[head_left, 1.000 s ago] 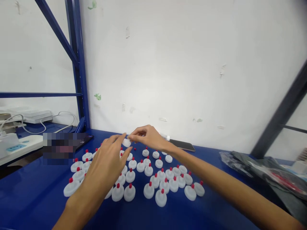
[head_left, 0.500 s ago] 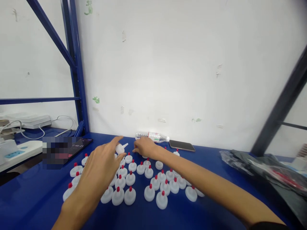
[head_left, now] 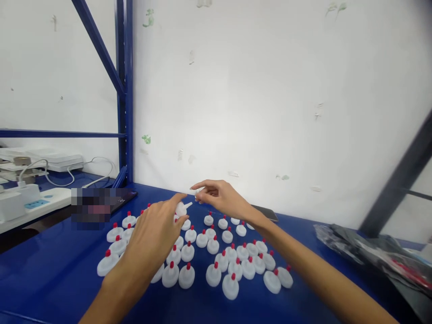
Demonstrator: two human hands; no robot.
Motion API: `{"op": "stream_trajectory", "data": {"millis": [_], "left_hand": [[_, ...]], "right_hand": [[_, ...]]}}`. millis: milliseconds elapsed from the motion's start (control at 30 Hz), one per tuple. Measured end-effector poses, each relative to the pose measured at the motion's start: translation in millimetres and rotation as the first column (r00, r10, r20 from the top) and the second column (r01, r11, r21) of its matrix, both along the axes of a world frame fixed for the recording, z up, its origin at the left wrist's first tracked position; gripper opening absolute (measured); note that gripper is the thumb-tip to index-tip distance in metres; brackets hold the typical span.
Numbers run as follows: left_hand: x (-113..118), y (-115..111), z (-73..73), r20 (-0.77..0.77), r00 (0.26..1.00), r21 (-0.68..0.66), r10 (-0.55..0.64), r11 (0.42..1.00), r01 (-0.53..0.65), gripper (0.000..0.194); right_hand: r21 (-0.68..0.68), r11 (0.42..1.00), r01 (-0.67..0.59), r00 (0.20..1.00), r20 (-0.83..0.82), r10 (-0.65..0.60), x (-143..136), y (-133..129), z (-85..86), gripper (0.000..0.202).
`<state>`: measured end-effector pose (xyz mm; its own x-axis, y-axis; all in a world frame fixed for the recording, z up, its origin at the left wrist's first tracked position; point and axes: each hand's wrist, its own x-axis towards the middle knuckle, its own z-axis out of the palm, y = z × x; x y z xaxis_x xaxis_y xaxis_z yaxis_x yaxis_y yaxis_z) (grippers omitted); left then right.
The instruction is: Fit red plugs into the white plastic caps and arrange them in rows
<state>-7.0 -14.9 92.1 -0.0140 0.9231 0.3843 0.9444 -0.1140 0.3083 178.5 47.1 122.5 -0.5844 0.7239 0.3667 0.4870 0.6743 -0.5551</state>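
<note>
A white nozzle cap is pinched between the thumb and forefinger of my left hand, its bare spout pointing right. My right hand hovers just to the right of that spout. Its forefinger reaches out over the thumb with a gap between them, and nothing shows in it. Below both hands, several white nozzle caps with red tips stand upright in loose groups on the blue table. My left forearm covers some of them.
A dark phone lies by the wall behind my right wrist. Another phone is at the left, partly blurred, beside a white power strip. Plastic bags lie at the right edge. A blue rack post rises at the back left.
My right hand has lifted from the table among the caps and come up beside the nozzle cap, its fingers spreading. My left hand still holds the cap. The view has shifted slightly.
</note>
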Motion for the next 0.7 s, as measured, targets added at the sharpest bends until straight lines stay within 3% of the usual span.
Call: {"op": "stream_trajectory", "data": {"millis": [100,267,500,567,700], "left_hand": [[2.4,-2.4,0.5,0.009,1.0,-0.005,0.002,1.0,-0.002,0.042],[1.7,-4.4,0.0,-0.001,1.0,0.041,0.006,0.999,-0.006,0.043],[-0.7,-3.7,2.8,0.178,0.974,0.16,-0.137,0.981,0.109,0.044],[0.6,-3.5,3.0,0.197,0.967,0.189,-0.161,0.974,0.123,0.044],[2.7,-0.6,0.1,0.191,0.965,0.162,-0.177,0.976,0.147,0.049]], "right_hand": [[-0.072,0.994,-0.087,0.975,-0.209,0.071,1.4,-16.0,-1.3,0.021],[-0.073,0.991,-0.112,0.948,-0.308,0.084,-5.9,-21.0,-10.9,0.02],[-0.285,0.937,-0.201,0.892,-0.449,0.054,-6.3,-22.0,-2.7,0.028],[-0.37,0.897,-0.244,0.882,-0.469,0.046,-5.1,-22.9,0.9,0.027],[-0.582,0.728,-0.361,0.888,-0.452,0.079,-0.8,-18.5,8.1,0.025]]}}
